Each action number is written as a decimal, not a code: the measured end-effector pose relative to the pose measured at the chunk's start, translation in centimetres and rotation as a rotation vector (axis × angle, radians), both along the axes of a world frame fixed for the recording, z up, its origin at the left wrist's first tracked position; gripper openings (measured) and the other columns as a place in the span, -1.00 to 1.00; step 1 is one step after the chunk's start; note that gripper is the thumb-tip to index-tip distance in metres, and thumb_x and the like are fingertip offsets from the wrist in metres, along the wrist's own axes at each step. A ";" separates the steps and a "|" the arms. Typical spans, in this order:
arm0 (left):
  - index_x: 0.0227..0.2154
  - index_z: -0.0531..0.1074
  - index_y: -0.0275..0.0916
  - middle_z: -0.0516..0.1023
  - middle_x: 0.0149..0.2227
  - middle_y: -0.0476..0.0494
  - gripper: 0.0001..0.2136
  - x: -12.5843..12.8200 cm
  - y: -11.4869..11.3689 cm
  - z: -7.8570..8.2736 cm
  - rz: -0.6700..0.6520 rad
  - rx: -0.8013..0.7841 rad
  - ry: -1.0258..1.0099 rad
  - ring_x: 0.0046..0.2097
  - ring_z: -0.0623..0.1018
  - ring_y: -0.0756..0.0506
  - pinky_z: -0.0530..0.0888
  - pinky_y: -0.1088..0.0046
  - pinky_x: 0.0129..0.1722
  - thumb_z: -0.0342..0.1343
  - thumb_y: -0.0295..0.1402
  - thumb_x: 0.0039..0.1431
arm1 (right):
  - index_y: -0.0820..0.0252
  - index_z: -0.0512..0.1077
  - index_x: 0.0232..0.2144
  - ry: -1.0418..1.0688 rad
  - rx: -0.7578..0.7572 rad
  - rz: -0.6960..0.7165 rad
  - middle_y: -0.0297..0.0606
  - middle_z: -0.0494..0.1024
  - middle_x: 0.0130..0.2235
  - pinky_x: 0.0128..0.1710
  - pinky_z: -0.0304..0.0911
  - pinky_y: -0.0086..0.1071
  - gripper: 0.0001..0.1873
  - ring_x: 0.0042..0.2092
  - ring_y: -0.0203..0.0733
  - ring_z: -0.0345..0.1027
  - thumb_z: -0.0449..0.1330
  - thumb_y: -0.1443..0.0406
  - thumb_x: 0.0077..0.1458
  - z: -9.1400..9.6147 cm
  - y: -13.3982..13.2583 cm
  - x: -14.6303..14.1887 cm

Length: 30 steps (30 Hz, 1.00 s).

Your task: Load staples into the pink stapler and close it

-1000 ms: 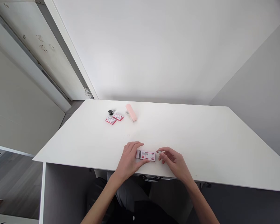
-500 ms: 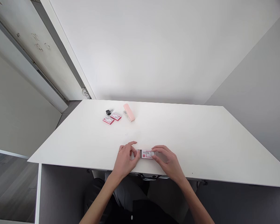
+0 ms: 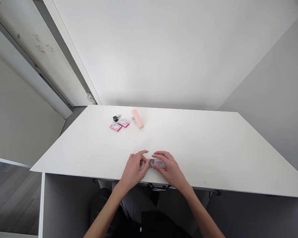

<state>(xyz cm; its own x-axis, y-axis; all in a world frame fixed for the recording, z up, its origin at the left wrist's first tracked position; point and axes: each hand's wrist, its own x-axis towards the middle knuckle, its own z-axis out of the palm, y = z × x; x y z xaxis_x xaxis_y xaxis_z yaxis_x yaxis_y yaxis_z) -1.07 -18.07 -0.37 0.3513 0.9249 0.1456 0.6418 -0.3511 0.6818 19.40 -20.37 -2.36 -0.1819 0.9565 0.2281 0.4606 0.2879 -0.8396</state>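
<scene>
Near the front edge of the table lies a small white and red staple box (image 3: 161, 164), slid partly open with grey staples (image 3: 152, 162) showing at its left end. My right hand (image 3: 170, 170) arches over the box, its thumb and fingers gripping the sides and covering much of it. At the left end, my left hand (image 3: 135, 167) has thumb and index finger pinched together beside the staples. Whatever sits in that pinch is too small to make out.
Toward the back left of the white table (image 3: 201, 142) lie two more red and white boxes (image 3: 115, 127), a black key (image 3: 116, 118) and a pink stapler (image 3: 138, 119). A white wall (image 3: 151, 59) rises behind the table.
My right hand has moved left along the staple box and now covers more of it. The left hand has shifted slightly right, its fingertips pinched closer. The things at the back are unmoved.
</scene>
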 end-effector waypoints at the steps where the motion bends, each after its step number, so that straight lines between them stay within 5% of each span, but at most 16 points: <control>1: 0.14 0.37 -0.10 0.62 -0.33 0.00 -0.69 0.0 0.0 0.0 -0.003 0.004 0.002 -0.27 0.56 -0.14 0.48 0.17 -0.02 -0.02 -0.15 0.45 | -0.07 0.50 0.10 0.031 -0.012 -0.017 -0.15 0.51 0.15 0.19 0.35 -0.05 -0.69 0.20 0.03 0.38 0.16 0.11 0.38 0.0 0.0 0.1; 8: 0.12 0.40 -0.10 0.61 -0.28 -0.02 -0.68 -0.2 0.1 -0.3 -0.042 -0.008 0.009 -0.23 0.54 -0.14 0.45 0.20 0.00 -0.10 -0.12 0.50 | 0.04 0.51 -0.05 0.073 -0.054 -0.195 -0.13 0.56 0.03 -0.09 0.42 -0.15 -0.76 -0.03 -0.01 0.46 0.08 0.16 0.40 -0.2 -0.1 0.3; 30: 0.29 0.23 -0.09 0.56 -0.23 -0.01 -0.63 -0.1 -0.4 0.9 -0.275 -0.062 0.002 -0.22 0.48 -0.10 0.41 0.24 0.05 -0.07 -0.25 0.49 | -0.01 0.44 0.00 -0.048 0.042 0.000 -0.22 0.57 0.02 0.00 0.39 -0.20 -0.73 0.05 -0.08 0.45 -0.02 0.33 0.44 0.1 -0.4 -0.1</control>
<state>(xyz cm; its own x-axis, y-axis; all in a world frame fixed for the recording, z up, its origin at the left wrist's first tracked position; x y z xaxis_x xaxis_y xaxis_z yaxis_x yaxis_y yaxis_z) -1.15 -18.45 0.49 0.5906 0.8019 0.0905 0.5297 -0.4698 0.7062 19.27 -20.77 -2.22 -0.1931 0.9464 0.2589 0.5001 0.3220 -0.8039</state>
